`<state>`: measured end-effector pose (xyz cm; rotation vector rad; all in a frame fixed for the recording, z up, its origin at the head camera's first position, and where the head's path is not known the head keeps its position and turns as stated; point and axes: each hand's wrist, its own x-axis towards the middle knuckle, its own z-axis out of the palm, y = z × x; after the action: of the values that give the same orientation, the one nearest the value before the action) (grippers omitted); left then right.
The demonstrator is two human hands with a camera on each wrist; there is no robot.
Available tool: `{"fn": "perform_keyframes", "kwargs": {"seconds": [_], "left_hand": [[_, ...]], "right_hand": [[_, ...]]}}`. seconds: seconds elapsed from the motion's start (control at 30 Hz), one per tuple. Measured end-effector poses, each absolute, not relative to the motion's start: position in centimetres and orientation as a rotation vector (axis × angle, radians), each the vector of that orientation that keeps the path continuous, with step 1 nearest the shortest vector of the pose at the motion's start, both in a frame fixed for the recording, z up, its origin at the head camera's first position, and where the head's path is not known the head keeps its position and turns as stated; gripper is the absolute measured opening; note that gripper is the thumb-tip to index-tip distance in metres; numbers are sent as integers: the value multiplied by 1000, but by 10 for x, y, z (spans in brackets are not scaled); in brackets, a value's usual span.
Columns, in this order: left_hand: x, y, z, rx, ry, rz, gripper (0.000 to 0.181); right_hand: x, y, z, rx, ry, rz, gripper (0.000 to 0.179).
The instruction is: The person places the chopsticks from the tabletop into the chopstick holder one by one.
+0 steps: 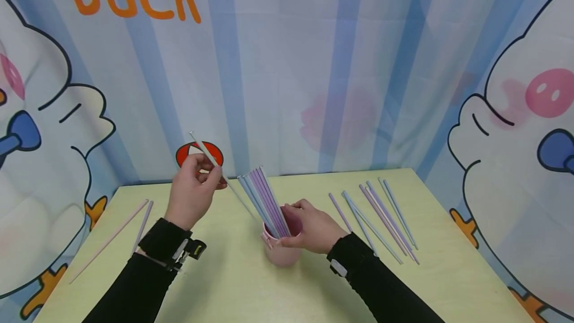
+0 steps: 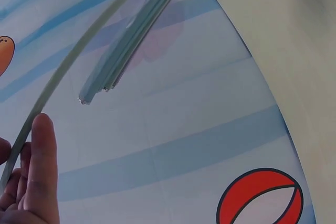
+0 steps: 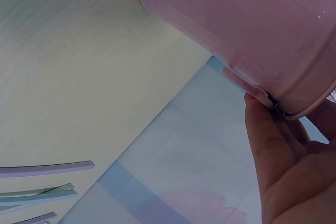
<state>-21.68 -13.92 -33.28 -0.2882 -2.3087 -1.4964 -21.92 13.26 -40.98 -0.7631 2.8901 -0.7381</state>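
Observation:
My left hand (image 1: 190, 196) pinches a slender pale green straw (image 1: 242, 201) between thumb and fingers. That straw slants down to the right, its lower end close to the rim of a small pink bucket (image 1: 282, 257). In the left wrist view the same straw (image 2: 71, 59) runs past the fingertips. A bundle of blue and purple straws (image 1: 264, 198) leans to the left inside the bucket. With my right hand (image 1: 316, 228) I grip the bucket at its right rim, the fingers at its ear in the right wrist view.
Several purple, blue and pale straws (image 1: 387, 223) lie spread on the table's right side. On the left lie a pink straw (image 1: 109, 238) and a shorter-looking purple straw (image 1: 143, 223), partly behind my wrist. A striped curtain (image 1: 278, 64) hangs behind the pale yellow table (image 1: 233, 293).

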Motion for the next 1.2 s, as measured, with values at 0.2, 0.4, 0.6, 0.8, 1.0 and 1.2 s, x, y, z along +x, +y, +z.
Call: {"fn": "perform_keyframes", "kwargs": {"seconds": [0.2,0.4,0.6,0.8,1.0,1.2], "left_hand": [[-218,-129,-338,-290,-2317,-1534,29],[-219,-121,-348,-277,-2351,-1552,29],[-221,-114,-359,-245,-2418,-1538,25],[-221,-110,-372,-183,-2510,-1500,22],[-220,-108,-383,-155,-2587,-1437,22],[-220,-105,-393,-159,-2648,-1369,21]], "right_hand": [[-219,133,-410,-763,2886,-747,84],[-219,132,-410,-755,2892,-733,86],[-219,132,-410,-736,2894,-725,86],[-220,132,-411,-739,2894,-727,86],[-221,133,-412,-749,2893,-728,86],[-221,132,-412,-753,2891,-733,86]]}}
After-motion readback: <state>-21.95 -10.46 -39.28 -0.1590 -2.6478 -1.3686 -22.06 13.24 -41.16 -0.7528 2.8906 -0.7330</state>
